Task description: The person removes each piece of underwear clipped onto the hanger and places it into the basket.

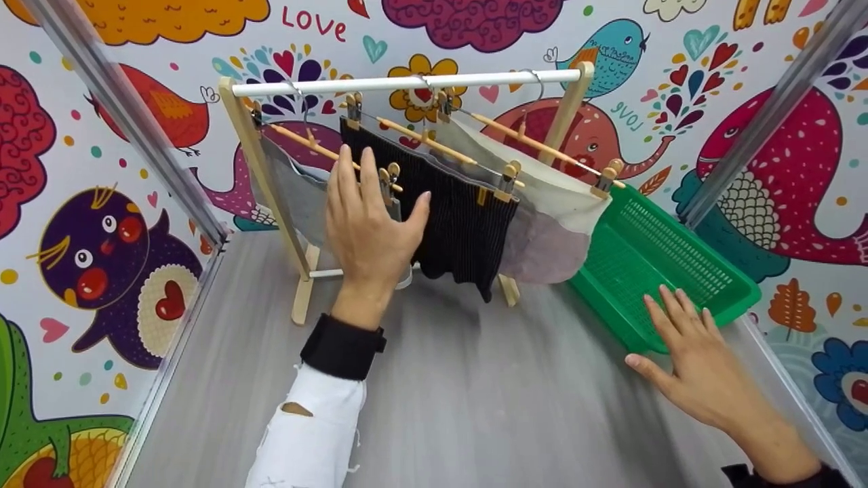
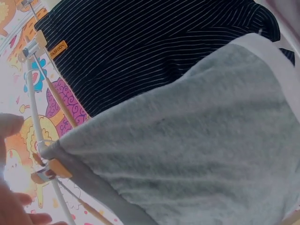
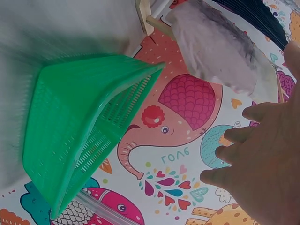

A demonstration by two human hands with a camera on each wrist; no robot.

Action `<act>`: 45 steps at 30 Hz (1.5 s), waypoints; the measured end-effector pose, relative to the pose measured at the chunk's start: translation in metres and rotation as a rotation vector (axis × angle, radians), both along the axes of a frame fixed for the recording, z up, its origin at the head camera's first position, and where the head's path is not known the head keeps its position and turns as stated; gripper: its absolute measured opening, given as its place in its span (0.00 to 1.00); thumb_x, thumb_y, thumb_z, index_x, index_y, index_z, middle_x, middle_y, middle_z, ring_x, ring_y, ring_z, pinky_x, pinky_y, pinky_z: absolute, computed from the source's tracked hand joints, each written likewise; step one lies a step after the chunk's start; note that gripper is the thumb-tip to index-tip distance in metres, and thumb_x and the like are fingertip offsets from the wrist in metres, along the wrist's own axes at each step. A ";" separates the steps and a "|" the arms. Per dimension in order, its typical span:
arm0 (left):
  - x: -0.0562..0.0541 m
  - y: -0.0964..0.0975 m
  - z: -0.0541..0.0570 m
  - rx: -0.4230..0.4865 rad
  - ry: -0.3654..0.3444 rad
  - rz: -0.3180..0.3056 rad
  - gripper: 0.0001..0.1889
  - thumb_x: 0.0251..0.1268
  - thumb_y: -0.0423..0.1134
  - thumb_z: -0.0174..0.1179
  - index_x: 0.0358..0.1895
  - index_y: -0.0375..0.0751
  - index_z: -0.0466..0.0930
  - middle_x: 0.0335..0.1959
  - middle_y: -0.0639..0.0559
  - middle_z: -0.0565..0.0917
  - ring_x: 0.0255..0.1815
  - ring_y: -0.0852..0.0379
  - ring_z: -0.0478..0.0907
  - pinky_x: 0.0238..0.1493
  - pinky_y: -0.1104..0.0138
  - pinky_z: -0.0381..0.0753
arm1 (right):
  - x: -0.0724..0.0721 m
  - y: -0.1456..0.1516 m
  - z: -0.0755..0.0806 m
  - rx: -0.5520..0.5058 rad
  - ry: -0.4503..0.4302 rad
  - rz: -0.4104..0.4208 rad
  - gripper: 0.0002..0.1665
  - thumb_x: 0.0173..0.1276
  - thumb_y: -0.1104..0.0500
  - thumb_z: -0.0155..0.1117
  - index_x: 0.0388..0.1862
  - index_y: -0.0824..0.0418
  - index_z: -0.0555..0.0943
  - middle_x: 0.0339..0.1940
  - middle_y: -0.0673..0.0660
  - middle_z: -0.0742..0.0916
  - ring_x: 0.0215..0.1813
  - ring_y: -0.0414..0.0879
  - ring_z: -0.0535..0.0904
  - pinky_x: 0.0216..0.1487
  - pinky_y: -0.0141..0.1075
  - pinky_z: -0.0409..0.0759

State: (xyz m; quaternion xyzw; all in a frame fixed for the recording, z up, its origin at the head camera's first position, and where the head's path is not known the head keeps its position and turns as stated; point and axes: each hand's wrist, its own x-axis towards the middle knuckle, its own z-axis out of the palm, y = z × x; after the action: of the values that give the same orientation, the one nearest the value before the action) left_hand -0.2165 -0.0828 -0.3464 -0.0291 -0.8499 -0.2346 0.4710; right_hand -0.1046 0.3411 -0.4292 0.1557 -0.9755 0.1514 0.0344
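Green basket (image 3: 70,108) is sitting on the worktop (image 1: 475,393), right of the wooden rack (image 1: 407,83); patterned wall panels (image 1: 41,156) are standing around. Black striped garment (image 1: 454,217) is hanging on the rack between the grey garment (image 2: 187,145) and the mauve-and-white garment (image 1: 553,237). Left grip (image 1: 369,224) is blocking part of the grey garment in the head view; its fingers are extending loosely just beside a clip (image 2: 49,173) on that garment's top edge. Right grip (image 1: 705,366) is hovering near the green basket, apart from its rim, fingers reaching out relaxed.
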 end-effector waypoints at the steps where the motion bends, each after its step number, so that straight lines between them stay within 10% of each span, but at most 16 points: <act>1: -0.001 0.000 0.001 -0.003 -0.004 0.006 0.44 0.63 0.59 0.72 0.74 0.32 0.71 0.76 0.31 0.68 0.76 0.37 0.66 0.77 0.51 0.64 | 0.000 -0.001 0.000 -0.004 0.003 0.004 0.55 0.76 0.38 0.64 0.84 0.69 0.54 0.83 0.76 0.57 0.84 0.71 0.43 0.76 0.71 0.34; 22: -0.006 -0.005 -0.003 0.040 -0.047 0.020 0.30 0.66 0.48 0.72 0.65 0.31 0.80 0.71 0.31 0.74 0.71 0.37 0.71 0.71 0.51 0.73 | 0.005 -0.020 0.002 -0.063 0.091 0.039 0.49 0.72 0.43 0.70 0.82 0.65 0.63 0.80 0.71 0.66 0.73 0.74 0.65 0.67 0.74 0.62; 45: 0.003 -0.016 -0.003 0.270 -0.029 0.005 0.10 0.72 0.32 0.61 0.48 0.28 0.76 0.56 0.32 0.79 0.53 0.39 0.81 0.50 0.51 0.84 | 0.005 -0.022 -0.001 -0.088 0.143 0.076 0.46 0.73 0.47 0.71 0.80 0.66 0.66 0.78 0.71 0.68 0.74 0.74 0.65 0.74 0.71 0.57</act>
State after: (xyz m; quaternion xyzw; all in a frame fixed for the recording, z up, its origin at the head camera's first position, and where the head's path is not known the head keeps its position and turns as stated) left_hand -0.2131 -0.0987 -0.3490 0.0400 -0.8173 -0.3461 0.4590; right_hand -0.0996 0.3195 -0.4301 0.2015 -0.9564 0.1838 0.1049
